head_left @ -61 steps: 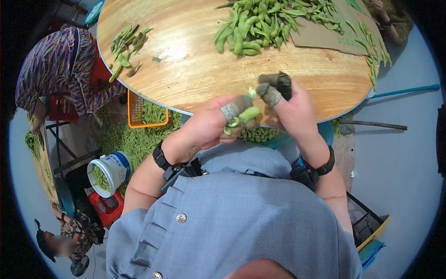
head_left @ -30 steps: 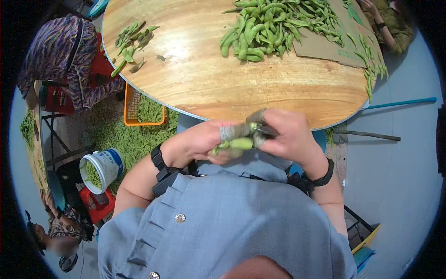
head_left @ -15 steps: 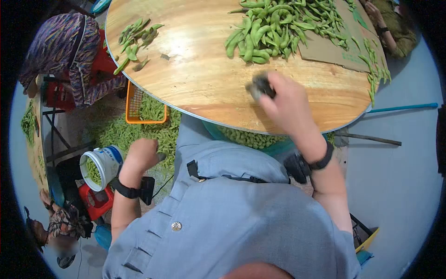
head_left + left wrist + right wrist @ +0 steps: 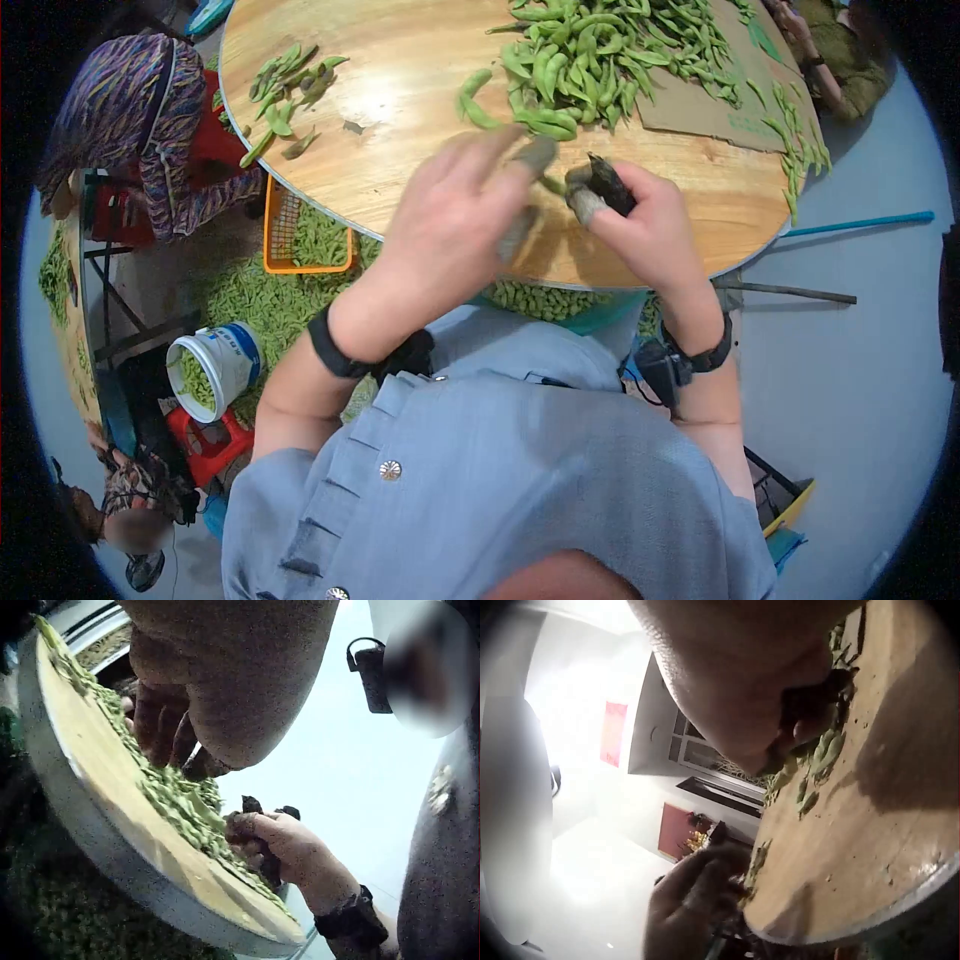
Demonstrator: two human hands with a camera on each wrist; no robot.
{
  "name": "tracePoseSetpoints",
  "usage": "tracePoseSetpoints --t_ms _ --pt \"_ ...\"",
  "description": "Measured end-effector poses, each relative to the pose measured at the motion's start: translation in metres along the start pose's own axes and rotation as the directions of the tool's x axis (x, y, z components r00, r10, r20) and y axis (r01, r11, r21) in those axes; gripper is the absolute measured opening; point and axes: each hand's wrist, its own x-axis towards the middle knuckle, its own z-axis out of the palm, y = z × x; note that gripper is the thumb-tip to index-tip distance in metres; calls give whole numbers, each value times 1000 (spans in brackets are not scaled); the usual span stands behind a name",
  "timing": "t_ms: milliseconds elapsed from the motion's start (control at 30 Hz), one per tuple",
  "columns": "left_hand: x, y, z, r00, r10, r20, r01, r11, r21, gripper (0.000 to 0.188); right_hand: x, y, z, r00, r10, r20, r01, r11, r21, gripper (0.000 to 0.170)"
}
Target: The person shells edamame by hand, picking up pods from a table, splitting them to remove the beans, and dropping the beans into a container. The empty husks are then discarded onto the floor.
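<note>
Over the wooden table [image 4: 400,200], the left hand [image 4: 445,215], blurred and with wrapped fingertips, reaches to the near edge of the pile of green pods [image 4: 580,70]. Two pods [image 4: 470,95] lie just beyond its fingers. To its right, the right hand [image 4: 645,215] has its fingers curled round a dark thing [image 4: 608,185] whose pointed end sticks up; what it is I cannot tell. A green bit [image 4: 552,185] shows between the hands. In the left wrist view the left hand [image 4: 187,712] stretches its fingers down onto the pods.
Flat cardboard [image 4: 710,110] lies under pods at the right. A small heap of pods [image 4: 285,95] is at the table's left. Below stand an orange basket [image 4: 310,268] and a white bucket [image 4: 230,365], with pods over the floor. Other people are at the left and top right.
The left hand, low at the left beside the body half a second ago, has come up over the table to the pods. The right hand has shifted slightly right and down. The pod held earlier has gone.
</note>
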Motion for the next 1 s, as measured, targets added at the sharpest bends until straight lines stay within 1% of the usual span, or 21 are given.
tracePoseSetpoints --t_ms 33,67,100,133,167,200,267,300,333,400,433,500,533,600,633,700,833,867,900,933,1000 --pt "4 1 6 992 116 40 -116 993 -5 19 -7 0 -2 998 16 66 -29 980 197 21" --pt "3 4 8 993 115 41 -114 993 -12 19 -11 -2 -6 998 22 65 -34 980 195 21" --pt "4 6 9 953 21 301 53 971 -234 18 -13 -8 -13 982 146 117 -175 938 298 19" --pt "6 7 9 832 -4 554 263 883 -388 19 -14 -10 -17 950 258 179 -309 867 392 17" --pt "6 13 7 820 -91 565 452 708 -542 22 -14 -4 -18 948 232 217 -312 808 500 22" --pt "3 12 9 816 -86 571 451 712 -538 22 -17 -6 -17 949 233 213 -311 804 507 22" --pt "-3 10 11 658 -280 699 752 275 -599 22 -27 -14 -13 934 259 245 -346 821 453 29" --pt "-3 10 6 604 -304 737 795 293 -531 20 -31 -12 -10 939 203 277 -314 835 451 32" --pt "-6 10 7 600 -311 737 798 294 -526 20 -34 -8 -7 938 199 282 -314 833 456 32" --pt "-14 11 16 682 -333 651 730 266 -629 20 -37 -1 -6 933 164 322 -302 843 445 34" --pt "-18 10 20 682 -332 652 731 270 -627 20 -37 -2 -4 931 170 323 -308 839 448 37" --pt "-22 9 27 775 -268 572 631 374 -680 20 -35 -2 -5 922 185 341 -331 833 443 38" --pt "-19 11 25 774 -261 578 632 377 -677 20 -35 -1 -6 910 200 362 -354 829 432 38" --pt "-15 16 18 793 -288 537 563 684 -465 20 -35 4 -6 914 176 365 -346 808 476 39" --pt "-14 19 18 791 -283 543 563 685 -463 20 -36 6 -6 916 149 373 -337 789 514 40" --pt "-15 24 18 875 -163 455 264 950 -167 18 -36 5 -6 905 173 389 -381 736 559 42" --pt "-29 27 29 931 -69 358 143 972 -185 18 -34 15 0 843 218 491 -514 595 618 45" --pt "-30 26 29 893 -182 413 365 829 -424 17 -35 14 -3 845 220 487 -513 590 624 45" --pt "-31 25 29 827 -270 493 548 578 -604 16 -35 12 -9 797 198 570 -591 451 669 44" --pt "-31 24 28 825 -269 497 551 578 -602 16 -36 9 -13 746 160 647 -661 302 687 43" --pt "-30 19 26 829 -237 506 531 616 -582 16 -37 1 -15 749 179 638 -657 318 683 42"
